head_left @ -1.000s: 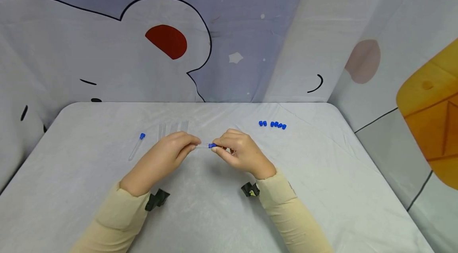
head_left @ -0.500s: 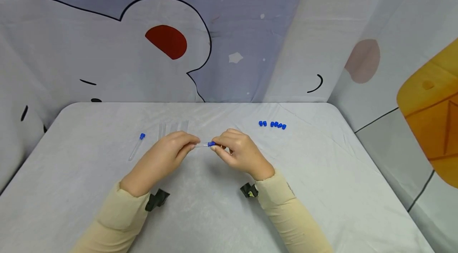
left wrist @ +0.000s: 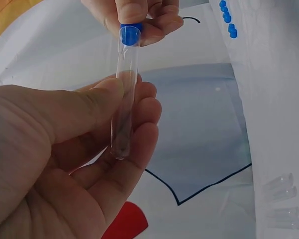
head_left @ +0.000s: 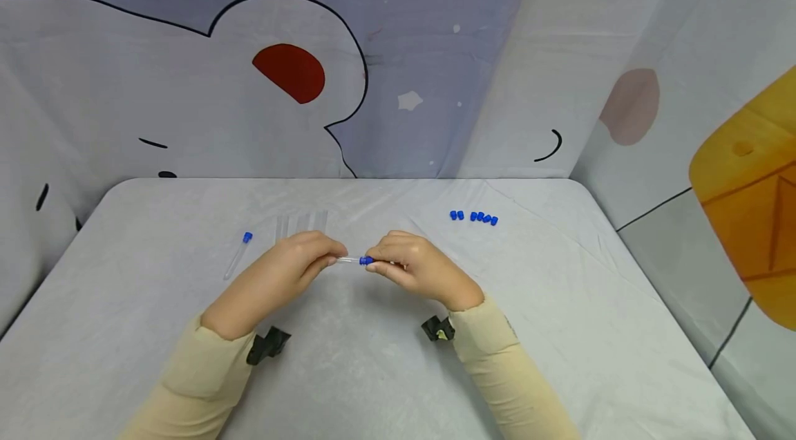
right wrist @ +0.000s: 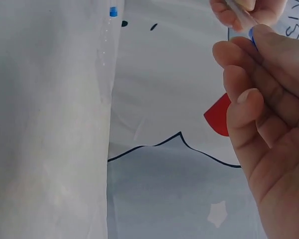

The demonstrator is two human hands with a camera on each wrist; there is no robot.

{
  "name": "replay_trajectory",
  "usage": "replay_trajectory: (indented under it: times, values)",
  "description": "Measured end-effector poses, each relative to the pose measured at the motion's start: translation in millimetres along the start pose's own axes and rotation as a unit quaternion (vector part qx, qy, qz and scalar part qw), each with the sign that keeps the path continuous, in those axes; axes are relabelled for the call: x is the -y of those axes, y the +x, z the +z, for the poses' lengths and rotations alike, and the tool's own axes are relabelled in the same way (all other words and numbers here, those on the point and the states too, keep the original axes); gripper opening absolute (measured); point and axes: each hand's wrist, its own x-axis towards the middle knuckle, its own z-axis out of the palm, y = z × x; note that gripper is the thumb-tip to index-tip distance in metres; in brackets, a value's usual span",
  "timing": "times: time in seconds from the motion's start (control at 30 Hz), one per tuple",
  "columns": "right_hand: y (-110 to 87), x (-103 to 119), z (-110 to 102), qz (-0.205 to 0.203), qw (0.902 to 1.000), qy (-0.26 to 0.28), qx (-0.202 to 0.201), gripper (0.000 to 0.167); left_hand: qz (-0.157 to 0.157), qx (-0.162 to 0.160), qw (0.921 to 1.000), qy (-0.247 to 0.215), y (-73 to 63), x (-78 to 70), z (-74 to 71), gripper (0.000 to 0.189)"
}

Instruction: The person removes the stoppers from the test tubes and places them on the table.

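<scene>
A clear test tube (left wrist: pixel 125 69) is held sideways above the table between my two hands. My left hand (head_left: pixel 286 271) grips its body, thumb on one side and curled fingers on the other. At the tube's mouth sits a blue cap (left wrist: pixel 131 35), its lower part inside the glass. My right hand (head_left: pixel 423 267) pinches this cap between thumb and forefinger, the other fingers loosely bent. In the right wrist view only a sliver of the blue cap (right wrist: pixel 252 37) shows past the thumb.
Several loose blue caps (head_left: pixel 474 216) lie in a row at the back right of the white-covered table (head_left: pixel 560 302). Several clear tubes (head_left: pixel 302 220) lie behind my left hand, partly hidden by it. Farther left lies a tube with a blue cap (head_left: pixel 238 257).
Both hands have come slightly toward the near edge with the tube and cap between them. The hold of each hand looks the same. Caps and tubes on the table have not moved.
</scene>
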Motion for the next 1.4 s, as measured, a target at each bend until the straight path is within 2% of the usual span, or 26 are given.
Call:
replay_trajectory:
  times: [0.23,0.47,0.63,0.83,1.4]
  values:
    - [-1.8,-3.1,-0.6,0.005,0.9994,0.034,0.006,0.013,0.019,-0.001,0.9998,-0.002,0.1,0.5,-0.7,0.016]
    - [-1.9,-3.7,-0.9,0.011,0.9987,0.050,0.001,0.012,0.020,-0.003,0.9998,0.001,0.5,1.0,0.1,0.016]
    - [-1.9,-4.1,2.1,0.007,0.9995,0.015,-0.027,0.009,-0.002,-0.002,0.9999,0.010,1.5,2.0,1.3,0.017]
    - [-0.5,-1.2,3.8,0.010,0.9980,-0.026,-0.056,0.007,-0.006,-0.022,0.9997,0.009,1.6,2.0,2.8,0.017]
    - [3.6,5.7,7.7,0.019,0.9905,-0.109,-0.081,0.004,-0.018,-0.039,0.9990,0.014,3.1,2.8,7.6,0.015]
